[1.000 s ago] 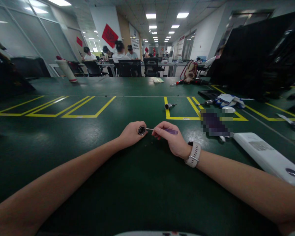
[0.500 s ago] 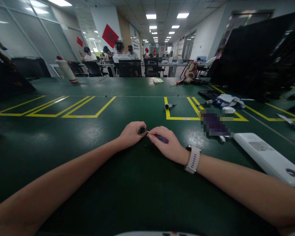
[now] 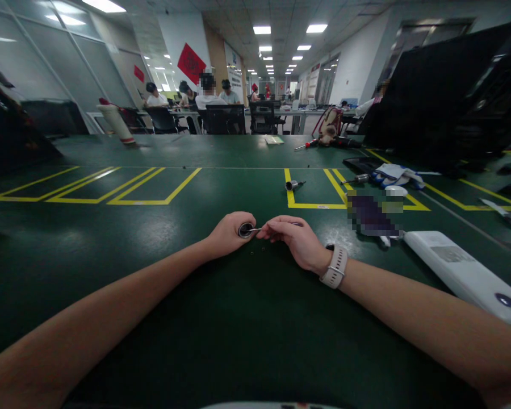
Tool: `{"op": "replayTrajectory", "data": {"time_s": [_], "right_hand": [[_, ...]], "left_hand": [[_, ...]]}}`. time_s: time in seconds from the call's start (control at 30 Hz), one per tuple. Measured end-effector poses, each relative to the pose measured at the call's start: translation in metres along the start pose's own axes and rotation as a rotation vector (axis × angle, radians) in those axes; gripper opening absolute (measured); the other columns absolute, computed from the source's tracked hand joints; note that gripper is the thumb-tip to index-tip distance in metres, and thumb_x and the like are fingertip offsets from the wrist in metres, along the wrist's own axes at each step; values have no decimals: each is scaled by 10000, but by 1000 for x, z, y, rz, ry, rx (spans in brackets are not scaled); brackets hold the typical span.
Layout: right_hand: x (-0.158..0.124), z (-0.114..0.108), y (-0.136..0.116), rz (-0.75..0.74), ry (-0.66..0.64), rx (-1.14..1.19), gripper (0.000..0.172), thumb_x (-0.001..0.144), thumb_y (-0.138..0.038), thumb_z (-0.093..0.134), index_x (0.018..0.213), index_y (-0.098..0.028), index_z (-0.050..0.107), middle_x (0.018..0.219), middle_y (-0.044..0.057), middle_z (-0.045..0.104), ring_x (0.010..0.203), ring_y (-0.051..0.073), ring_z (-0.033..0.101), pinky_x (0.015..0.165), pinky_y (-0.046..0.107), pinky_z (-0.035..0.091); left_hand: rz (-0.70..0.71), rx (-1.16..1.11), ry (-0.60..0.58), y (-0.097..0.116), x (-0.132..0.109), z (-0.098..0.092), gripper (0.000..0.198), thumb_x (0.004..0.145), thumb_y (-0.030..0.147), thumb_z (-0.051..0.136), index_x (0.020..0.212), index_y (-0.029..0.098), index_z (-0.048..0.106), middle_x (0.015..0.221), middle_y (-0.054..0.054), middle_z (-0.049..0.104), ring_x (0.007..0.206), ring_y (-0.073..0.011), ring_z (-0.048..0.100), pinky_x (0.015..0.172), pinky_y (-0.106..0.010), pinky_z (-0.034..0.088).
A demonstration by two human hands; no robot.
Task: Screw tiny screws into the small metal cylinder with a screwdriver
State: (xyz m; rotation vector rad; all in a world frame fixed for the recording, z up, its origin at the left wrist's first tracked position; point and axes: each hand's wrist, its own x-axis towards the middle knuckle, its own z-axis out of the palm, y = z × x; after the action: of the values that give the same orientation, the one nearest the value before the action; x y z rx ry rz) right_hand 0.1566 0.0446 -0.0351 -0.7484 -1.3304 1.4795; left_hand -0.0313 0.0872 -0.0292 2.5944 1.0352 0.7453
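My left hand [image 3: 230,234] is closed around a round metal cup-like part [image 3: 246,229], its dark open end turned toward my right. From that opening a thin metal shaft runs to my right hand [image 3: 290,236], which grips a small screwdriver [image 3: 255,229] between thumb and fingers. Only a sliver of its purple handle shows above the hand; the tip is hidden inside the part. Below the hands, a tiny ring [image 3: 252,253] and another tiny piece [image 3: 263,249] lie on the green table [image 3: 255,329].
A metal part with a stem [image 3: 293,185] stands beyond my right hand, by the yellow tape. To the right lie a dark phone-like slab [image 3: 371,215], a white device [image 3: 464,272], gloves [image 3: 398,175] and another metal tool [image 3: 357,179]. Several people sit at far desks.
My right hand has rolled over and its fingers have shifted on the screwdriver, hiding most of the handle. A second tiny piece now shows on the table beside the ring.
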Motion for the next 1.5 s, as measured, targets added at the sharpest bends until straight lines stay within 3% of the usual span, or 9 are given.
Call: {"op": "replayTrajectory", "data": {"time_s": [0.2,0.33,0.57,0.7,0.9,1.13,1.33,1.5], "right_hand": [[-9,6,-6,-220,39,-365,177,842,-277,536,770,-208,682,816,22,670,823,174,589,757,334,415],[-12,10,-12,-249,62,-538,159,825,-257,552,750,-212,685,788,21,652,800,181,571,764,347,407],[-2,4,-4,-23,62,-112,181,791,-278,556,692,-186,676,717,24,670,731,160,581,693,311,410],[1,0,-1,9,53,-3,174,775,-295,576,699,-177,678,718,28,680,702,146,566,668,296,397],[0,2,-1,1,58,13,181,792,-305,566,720,-177,672,729,27,677,705,144,567,662,292,399],[-5,7,-5,-134,35,-343,187,820,-302,555,756,-198,697,810,22,675,798,162,586,707,304,408],[0,3,-1,37,63,-32,174,778,-310,582,710,-182,678,726,24,678,719,150,581,662,294,399],[1,2,-1,50,75,34,153,756,-283,598,689,-173,680,699,25,680,689,140,570,652,290,385]], "left_hand": [[-54,85,32,0,2,1,79,739,183,523,664,168,501,633,13,518,614,-132,498,569,-247,364],[-28,148,16,-1,2,1,68,739,175,513,671,172,506,639,7,536,629,-144,513,621,-272,388],[30,173,-18,-2,0,1,39,743,158,509,708,168,524,668,-2,558,655,-149,531,678,-294,408],[-5,96,-2,-4,0,1,60,741,174,519,682,168,513,643,15,530,624,-129,510,619,-259,398],[-54,-13,8,-4,1,1,88,746,202,529,669,163,513,627,24,512,591,-114,491,556,-231,376],[-60,163,24,-3,2,2,57,722,170,527,667,172,514,629,13,534,625,-137,510,587,-254,374],[-4,168,6,-3,1,2,51,725,144,517,683,173,520,638,12,541,628,-139,518,623,-267,393],[2,138,4,-4,1,1,59,735,165,526,680,173,508,637,14,531,622,-136,511,611,-263,390]]}}
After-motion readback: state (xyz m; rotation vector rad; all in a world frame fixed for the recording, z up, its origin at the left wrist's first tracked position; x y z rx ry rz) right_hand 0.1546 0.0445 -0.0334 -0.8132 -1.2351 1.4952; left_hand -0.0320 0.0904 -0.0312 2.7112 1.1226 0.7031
